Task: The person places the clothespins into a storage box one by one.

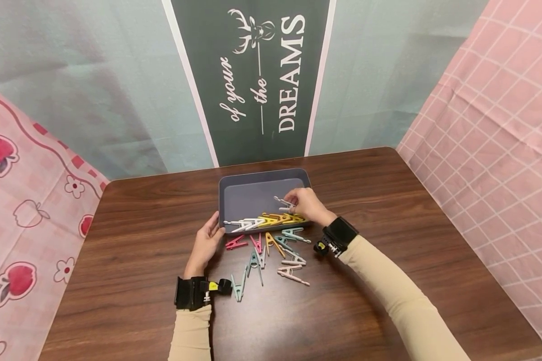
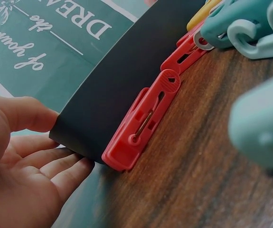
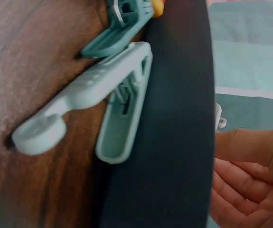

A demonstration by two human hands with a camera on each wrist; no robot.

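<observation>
White and yellow clips (image 1: 277, 219) lie inside the tray (image 1: 248, 198); multicoloured clips (image 1: 253, 259) remain in front. Left hand (image 1: 205, 240) grips its near-left corner; right hand (image 1: 309, 204) pinches a pale clip (image 1: 283, 201) over it.

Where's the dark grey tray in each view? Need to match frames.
Head: tray mid-picture, left hand at its left end, right hand over its right end.
Left wrist: outer wall only, running diagonally from lower left to the top edge.
Right wrist: outer wall only, running top to bottom, just right of centre.
Shared landmark: the wooden tabletop, alongside that wall in all three.
</observation>
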